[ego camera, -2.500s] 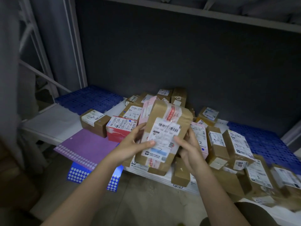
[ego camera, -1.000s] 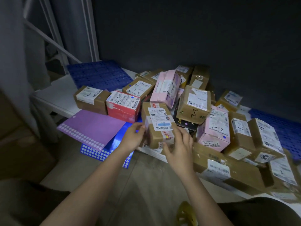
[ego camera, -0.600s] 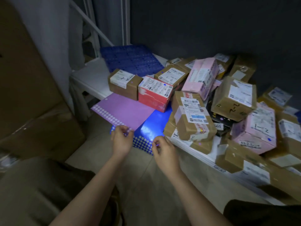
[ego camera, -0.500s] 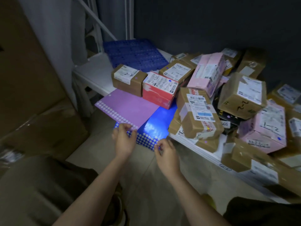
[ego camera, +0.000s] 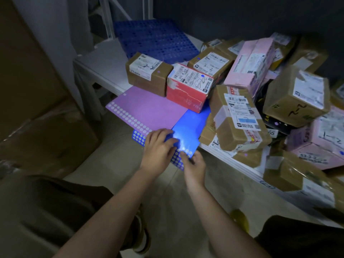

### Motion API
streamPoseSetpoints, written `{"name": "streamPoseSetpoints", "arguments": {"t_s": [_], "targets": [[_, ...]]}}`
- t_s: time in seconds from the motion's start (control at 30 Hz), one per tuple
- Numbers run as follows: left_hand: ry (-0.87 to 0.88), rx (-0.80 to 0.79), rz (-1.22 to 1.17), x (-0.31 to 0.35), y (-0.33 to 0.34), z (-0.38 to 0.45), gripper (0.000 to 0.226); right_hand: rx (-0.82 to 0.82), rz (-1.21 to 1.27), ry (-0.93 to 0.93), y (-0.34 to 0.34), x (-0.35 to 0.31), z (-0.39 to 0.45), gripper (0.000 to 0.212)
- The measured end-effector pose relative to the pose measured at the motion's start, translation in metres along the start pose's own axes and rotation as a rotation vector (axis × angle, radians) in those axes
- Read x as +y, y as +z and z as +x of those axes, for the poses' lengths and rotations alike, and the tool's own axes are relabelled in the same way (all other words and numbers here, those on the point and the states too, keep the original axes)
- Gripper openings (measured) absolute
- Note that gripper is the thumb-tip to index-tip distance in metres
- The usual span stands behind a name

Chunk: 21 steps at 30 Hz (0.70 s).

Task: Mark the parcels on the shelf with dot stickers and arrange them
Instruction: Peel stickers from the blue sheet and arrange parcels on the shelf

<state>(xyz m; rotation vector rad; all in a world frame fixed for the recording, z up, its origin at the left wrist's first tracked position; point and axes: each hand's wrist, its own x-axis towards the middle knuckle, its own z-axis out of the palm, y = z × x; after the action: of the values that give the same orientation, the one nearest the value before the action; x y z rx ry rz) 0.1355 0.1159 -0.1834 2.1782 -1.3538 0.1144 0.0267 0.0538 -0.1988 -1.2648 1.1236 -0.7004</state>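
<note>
blurring right hand partly hides blue sticker sheet.

Purple sheet and blue sheet (both dotted), red box.

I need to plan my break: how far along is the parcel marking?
Partly done. The red box already carries a blue dot. In hand: the left hand rests on the blue sticker sheet while the right hand touches its dots. Left: the taped brown parcel shows no dot, and the pile is unarranged.
</note>
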Motion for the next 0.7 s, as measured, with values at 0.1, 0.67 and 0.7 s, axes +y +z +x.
{"name": "streamPoseSetpoints", "arguments": {"t_s": [0.1,0.67,0.7], "targets": [[-0.019,0.026,-0.056,-0.0008,0.0045,-0.0021,0.026,-0.082,0.159,0.109,-0.0027,-0.0054,-0.0006,0.013],[-0.056,-0.018,-0.181,-0.0075,0.0057,-0.0007,0.028,-0.155,0.187,0.083,0.0004,-0.0093,0.0069,0.018],[-0.054,-0.019,-0.185,-0.0075,0.0052,-0.0001,0.029,-0.155,0.186,0.079,0.0007,-0.0091,0.0072,0.018]]}}
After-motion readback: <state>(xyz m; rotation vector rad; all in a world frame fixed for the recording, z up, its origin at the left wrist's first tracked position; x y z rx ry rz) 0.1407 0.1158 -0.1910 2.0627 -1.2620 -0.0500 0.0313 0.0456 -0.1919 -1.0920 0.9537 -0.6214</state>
